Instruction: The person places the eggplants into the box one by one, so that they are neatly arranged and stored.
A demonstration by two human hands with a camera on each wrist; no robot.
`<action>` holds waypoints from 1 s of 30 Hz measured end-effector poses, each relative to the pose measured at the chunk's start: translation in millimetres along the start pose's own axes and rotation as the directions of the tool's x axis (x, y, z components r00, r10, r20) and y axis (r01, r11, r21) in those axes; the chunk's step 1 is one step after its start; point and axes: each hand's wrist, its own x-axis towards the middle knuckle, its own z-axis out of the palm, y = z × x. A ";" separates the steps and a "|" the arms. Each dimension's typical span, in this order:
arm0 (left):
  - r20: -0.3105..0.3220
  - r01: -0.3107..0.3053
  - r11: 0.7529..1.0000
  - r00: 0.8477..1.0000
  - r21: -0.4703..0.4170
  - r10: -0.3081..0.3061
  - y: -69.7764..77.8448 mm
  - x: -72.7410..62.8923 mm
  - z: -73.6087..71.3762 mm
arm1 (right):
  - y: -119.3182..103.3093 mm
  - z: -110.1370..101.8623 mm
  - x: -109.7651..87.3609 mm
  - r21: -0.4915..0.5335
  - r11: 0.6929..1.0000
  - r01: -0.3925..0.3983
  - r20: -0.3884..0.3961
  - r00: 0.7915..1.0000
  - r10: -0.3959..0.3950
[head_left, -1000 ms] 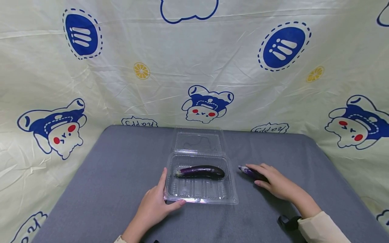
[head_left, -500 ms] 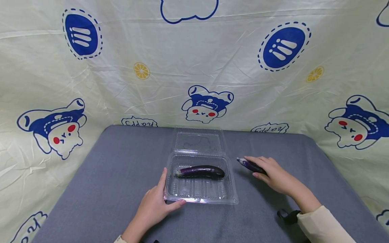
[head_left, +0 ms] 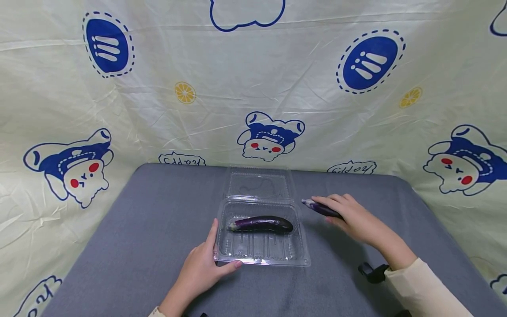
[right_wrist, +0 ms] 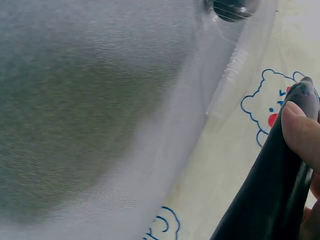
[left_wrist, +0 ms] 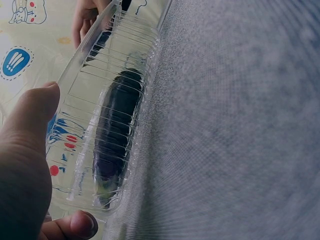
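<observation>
Left hand (head_left: 198,266) spreads thumb and forefinger wide around the near-left corner of the transparent ribbed plastic clamshell container (head_left: 273,263), likely because it's light enough to slide. Glossy curved dark-purple eggplant (head_left: 261,223) lies crosswise inside; lid (head_left: 259,182) folded back. Right hand (head_left: 354,218) pinches the second smooth, pale-tipped purple eggplant (head_left: 321,208) above grey woven cloth (head_left: 170,207), right of container.
</observation>
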 end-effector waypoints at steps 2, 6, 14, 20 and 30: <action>0.002 0.003 1.000 1.000 0.000 -0.003 -0.2 0.1 0.0 | -2.3 -2.7 2.9 -0.019 1.000 0.015 -0.010 1.000 -0.016; 0.004 0.006 1.000 1.000 -0.002 -0.006 0.2 -0.1 -0.7 | -7.5 -6.0 9.2 -0.041 0.999 0.035 -0.015 0.999 -0.036; 0.014 0.006 1.000 1.000 0.002 -0.006 -0.1 0.5 -0.6 | -21.8 -11.7 22.1 -0.077 0.994 0.079 -0.018 0.997 -0.080; 0.017 0.006 1.000 1.000 -0.001 -0.006 -0.1 0.3 -1.1 | -29.0 -13.6 31.0 -0.096 0.985 0.143 -0.037 0.988 -0.147; 0.012 0.003 1.000 1.000 0.002 -0.003 -1.0 0.2 -0.7 | -40.5 -14.0 43.7 -0.120 0.981 0.155 -0.002 0.988 -0.157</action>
